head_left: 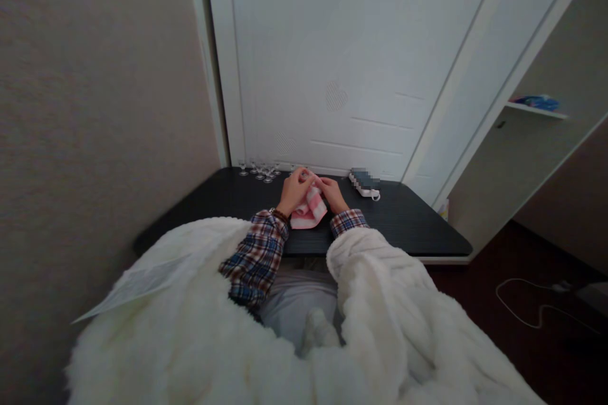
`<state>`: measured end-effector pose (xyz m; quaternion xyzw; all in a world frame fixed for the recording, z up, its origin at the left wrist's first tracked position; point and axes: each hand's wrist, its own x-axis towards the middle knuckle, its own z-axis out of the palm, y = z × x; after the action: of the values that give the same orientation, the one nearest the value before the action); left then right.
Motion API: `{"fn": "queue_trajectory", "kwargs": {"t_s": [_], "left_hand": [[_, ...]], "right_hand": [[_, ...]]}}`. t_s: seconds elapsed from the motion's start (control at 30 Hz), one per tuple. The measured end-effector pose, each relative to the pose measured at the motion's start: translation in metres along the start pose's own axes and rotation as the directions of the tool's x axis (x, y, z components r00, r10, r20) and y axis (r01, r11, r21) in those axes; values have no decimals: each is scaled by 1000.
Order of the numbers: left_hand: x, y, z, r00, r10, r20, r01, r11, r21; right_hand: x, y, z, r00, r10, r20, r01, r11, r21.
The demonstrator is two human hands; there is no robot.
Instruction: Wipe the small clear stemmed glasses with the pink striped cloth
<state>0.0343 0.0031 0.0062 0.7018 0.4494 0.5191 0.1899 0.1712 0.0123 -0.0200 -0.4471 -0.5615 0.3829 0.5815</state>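
Observation:
A pink and white cloth (310, 212) hangs bunched between my two hands over the dark table. My left hand (294, 191), a beaded band at its wrist, is closed on the cloth's left side. From the right, my right hand (333, 194) pinches the cloth near its top, fingertips close to those of the left. Something small and clear, perhaps a glass, shows between the fingers, but it is mostly hidden. Several small stemmed glasses (268, 174) stand at the table's back left, beyond my left hand.
The black table (394, 228) has rounded corners and backs onto a white panelled door (332, 44). A white-edged device with a ring loop (365, 183) lies at the back right, its top pixelated. A cable (536, 326) runs over the floor at right.

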Motion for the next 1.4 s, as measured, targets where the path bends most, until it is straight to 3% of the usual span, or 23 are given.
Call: {"fn": "queue_trajectory", "kwargs": {"t_s": [0.33,0.7,0.93,1.4], "left_hand": [[0,-2,0,1000,5,14,-5,1000,-20],[-1,0,-1,999,20,40,-17,999,-50],[1,-3,1,999,-51,-7,51,997,-54],[1,-6,3,999,-47,6,47,998,-46]], "right_hand": [[1,0,-5,989,-74,-127,61,993,-105],[-2,-1,0,999,-22,25,23,999,-45],[1,0,0,998,-68,-11,68,996,-59],[2,-3,-1,992,-122,-40,122,993,-5]]}}
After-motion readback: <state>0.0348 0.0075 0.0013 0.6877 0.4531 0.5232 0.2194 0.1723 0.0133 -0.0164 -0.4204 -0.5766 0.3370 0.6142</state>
